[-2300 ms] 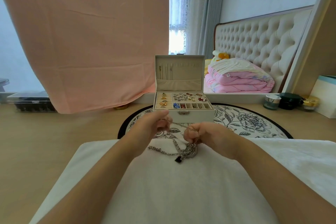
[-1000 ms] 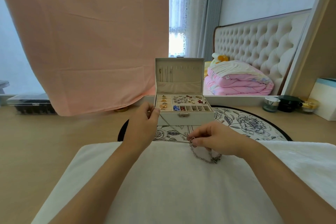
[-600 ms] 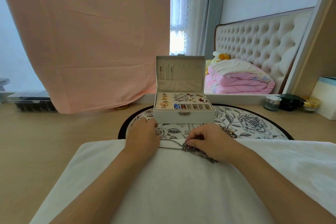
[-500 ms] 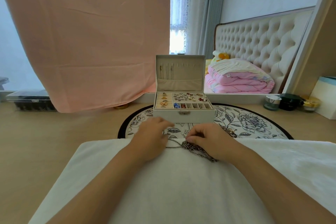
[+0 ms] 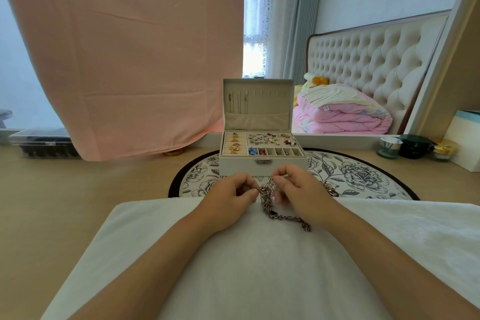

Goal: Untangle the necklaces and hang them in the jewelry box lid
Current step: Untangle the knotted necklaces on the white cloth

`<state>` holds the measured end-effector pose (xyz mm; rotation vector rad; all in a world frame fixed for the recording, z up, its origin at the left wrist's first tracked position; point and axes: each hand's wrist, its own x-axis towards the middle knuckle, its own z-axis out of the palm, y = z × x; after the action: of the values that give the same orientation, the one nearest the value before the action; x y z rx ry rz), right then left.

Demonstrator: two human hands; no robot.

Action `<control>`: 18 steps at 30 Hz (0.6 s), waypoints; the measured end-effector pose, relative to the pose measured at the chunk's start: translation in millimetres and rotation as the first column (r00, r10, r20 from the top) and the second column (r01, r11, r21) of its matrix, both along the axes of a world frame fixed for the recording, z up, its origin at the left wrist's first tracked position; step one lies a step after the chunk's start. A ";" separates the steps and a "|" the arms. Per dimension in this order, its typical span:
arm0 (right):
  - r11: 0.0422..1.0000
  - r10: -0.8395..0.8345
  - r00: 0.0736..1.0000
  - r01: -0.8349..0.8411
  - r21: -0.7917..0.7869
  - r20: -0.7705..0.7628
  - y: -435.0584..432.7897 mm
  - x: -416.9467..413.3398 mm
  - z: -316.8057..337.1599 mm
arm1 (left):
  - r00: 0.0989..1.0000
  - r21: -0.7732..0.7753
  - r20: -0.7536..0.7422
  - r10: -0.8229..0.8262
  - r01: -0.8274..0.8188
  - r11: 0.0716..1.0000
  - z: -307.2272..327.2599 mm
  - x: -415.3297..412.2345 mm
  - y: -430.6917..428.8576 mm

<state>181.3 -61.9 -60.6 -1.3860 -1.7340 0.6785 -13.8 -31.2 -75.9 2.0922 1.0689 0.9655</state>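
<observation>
A tangle of silver chain necklaces point(image 5: 270, 200) hangs between my two hands and trails right onto the white towel point(image 5: 259, 267). My left hand point(image 5: 228, 197) pinches the tangle from the left; my right hand point(image 5: 298, 189) pinches it from the right, slightly higher. Just beyond them stands the open cream jewelry box point(image 5: 262, 163). Its upright lid point(image 5: 257, 104) has a few thin chains hanging at its left hooks. A gold-toned piece of jewelry point(image 5: 331, 189) lies on the mat by my right wrist.
The box stands on a round floral mat point(image 5: 363, 176) on a wooden tabletop point(image 5: 65, 202). Small jars point(image 5: 415, 147) and a white box point(image 5: 465, 143) sit at the far right. A dark tray point(image 5: 44, 144) lies far left under a hanging pink cloth point(image 5: 124, 60).
Both hands have lifted off the towel and come together, raising the chain tangle between them; half a second ago the tangle lay flat under my right fingers.
</observation>
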 end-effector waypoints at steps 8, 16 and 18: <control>0.997 -0.039 0.996 0.043 -0.058 0.076 -2.6 -0.1 -1.3 | 1.000 0.045 -0.010 -0.019 0.019 0.999 0.4 1.6 -3.6; 0.993 -0.053 0.991 0.065 -0.099 0.124 -8.5 -2.6 6.7 | 0.999 0.019 0.026 -0.022 0.021 1.000 0.3 2.2 -4.0; 0.995 -0.045 0.992 0.056 -0.085 0.118 -6.5 -2.0 4.8 | 0.999 -0.001 0.042 -0.029 0.029 1.000 0.6 2.6 -4.0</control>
<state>179.3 -68.4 -55.8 -1.5524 -1.7712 0.6649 -11.1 -35.2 -75.3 2.0713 1.0152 0.9906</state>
